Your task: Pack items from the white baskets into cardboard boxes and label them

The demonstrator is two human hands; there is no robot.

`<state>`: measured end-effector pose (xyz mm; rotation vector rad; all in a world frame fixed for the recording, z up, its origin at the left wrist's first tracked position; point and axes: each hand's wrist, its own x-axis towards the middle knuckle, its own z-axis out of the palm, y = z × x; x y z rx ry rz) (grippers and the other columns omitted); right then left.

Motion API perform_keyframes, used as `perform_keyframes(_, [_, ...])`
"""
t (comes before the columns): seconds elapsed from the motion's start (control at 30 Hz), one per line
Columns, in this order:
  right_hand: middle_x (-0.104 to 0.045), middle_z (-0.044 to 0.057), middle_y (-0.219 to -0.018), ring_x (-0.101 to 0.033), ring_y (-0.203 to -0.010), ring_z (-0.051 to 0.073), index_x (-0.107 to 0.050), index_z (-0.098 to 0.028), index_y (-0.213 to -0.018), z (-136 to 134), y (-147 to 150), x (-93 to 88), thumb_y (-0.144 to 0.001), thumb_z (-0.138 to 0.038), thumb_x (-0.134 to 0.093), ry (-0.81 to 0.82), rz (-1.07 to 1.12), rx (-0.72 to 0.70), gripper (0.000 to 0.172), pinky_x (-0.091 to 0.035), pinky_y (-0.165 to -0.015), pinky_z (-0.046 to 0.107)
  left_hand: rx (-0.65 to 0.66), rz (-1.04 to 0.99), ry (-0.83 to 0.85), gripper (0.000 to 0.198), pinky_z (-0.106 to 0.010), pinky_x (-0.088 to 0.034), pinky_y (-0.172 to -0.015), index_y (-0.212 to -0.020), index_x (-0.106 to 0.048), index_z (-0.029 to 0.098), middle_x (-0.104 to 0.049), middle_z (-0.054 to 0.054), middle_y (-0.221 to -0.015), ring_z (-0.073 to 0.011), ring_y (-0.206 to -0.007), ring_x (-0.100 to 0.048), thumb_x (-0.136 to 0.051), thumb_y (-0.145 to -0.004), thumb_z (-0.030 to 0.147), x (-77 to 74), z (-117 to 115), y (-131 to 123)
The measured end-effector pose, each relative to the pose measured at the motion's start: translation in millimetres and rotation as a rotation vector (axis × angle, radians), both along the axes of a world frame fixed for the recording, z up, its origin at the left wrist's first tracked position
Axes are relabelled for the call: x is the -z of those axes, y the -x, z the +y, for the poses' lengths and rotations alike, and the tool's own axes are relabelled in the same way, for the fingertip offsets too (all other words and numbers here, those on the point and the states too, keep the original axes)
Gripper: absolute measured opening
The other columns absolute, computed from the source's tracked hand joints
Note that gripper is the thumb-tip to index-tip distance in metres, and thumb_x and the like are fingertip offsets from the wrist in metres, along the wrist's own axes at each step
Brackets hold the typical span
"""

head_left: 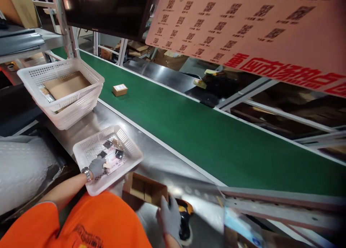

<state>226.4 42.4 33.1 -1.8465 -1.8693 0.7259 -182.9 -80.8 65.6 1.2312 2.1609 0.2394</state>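
My left hand point(96, 167) in a grey glove, with a watch on the wrist, reaches over the rim of a white perforated plastic basket point(129, 158). Inside that basket lie small black packets and a pink-and-white packet point(113, 161). The fingers sit right by the pink-and-white packet, though what they grip is hard to tell. My right hand point(170, 215), also gloved, is at the corner of an open cardboard box point(144, 188) and appears to hold its edge. A yellow-and-black handheld scanner point(185, 219) lies just behind that hand, partly hidden.
A green conveyor belt point(205, 132) runs diagonally past the steel bench point(162, 158), carrying a small cardboard parcel point(120, 89). Stacked white baskets point(61, 89) stand at the left, and white bubble wrap point(21, 172) lies beyond my left arm. A pink printed sign point(243, 31) hangs overhead.
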Motion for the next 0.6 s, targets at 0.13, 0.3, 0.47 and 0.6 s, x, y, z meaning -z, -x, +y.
perform_keyframes(0.13, [-0.063, 0.033, -0.160, -0.060, -0.153, 0.049, -0.060, -0.008, -0.156, 12, 20, -40.8, -0.093, -0.066, -0.056, -0.207, 0.066, -0.056, 0.086, -0.048, -0.131, 0.065, -0.082, 0.037, -0.117, 0.034, -0.036, -0.054, -0.098, -0.128, -0.081, 0.020, -0.075, -0.014, -0.133, -0.0289, -0.114, -0.073, -0.071, -0.095, 0.017, -21.4, -8, 13])
perform_keyframes(0.3, [-0.063, 0.018, -0.169, -0.060, -0.159, 0.034, -0.060, -0.022, -0.163, 43, 125, -87.6, -0.104, -0.041, -0.057, -0.114, 0.162, -0.646, 0.062, -0.046, -0.137, 0.055, -0.151, 0.039, -0.181, 0.029, -0.036, -0.052, -0.095, -0.118, -0.083, 0.013, -0.082, -0.015, -0.119, -0.0295, -0.111, -0.074, -0.063, -0.096, 0.012, -36.3, -4, 29])
perform_keyframes(0.47, [-0.048, 0.022, -0.182, -0.062, -0.158, 0.036, -0.059, -0.023, -0.170, 79, 248, -86.4, -0.078, 0.002, -0.066, 0.092, -0.137, -1.119, 0.096, -0.051, -0.132, 0.050, -0.163, -0.005, -0.209, 0.026, -0.035, -0.054, -0.095, -0.108, -0.084, 0.016, -0.084, -0.012, -0.114, -0.0297, -0.110, -0.076, -0.065, -0.092, 0.010, -30.3, -4, 40])
perform_keyframes(0.6, [-0.030, 0.023, -0.192, -0.051, -0.166, 0.047, -0.051, -0.030, -0.176, 95, 308, -64.6, -0.072, 0.010, -0.074, 0.111, -0.514, -1.204, 0.114, -0.054, -0.126, 0.055, -0.162, -0.080, -0.212, 0.034, -0.037, -0.056, -0.103, -0.112, -0.086, 0.020, -0.083, -0.013, -0.123, -0.0318, -0.120, -0.077, -0.066, -0.087, 0.008, -18.8, -10, 43])
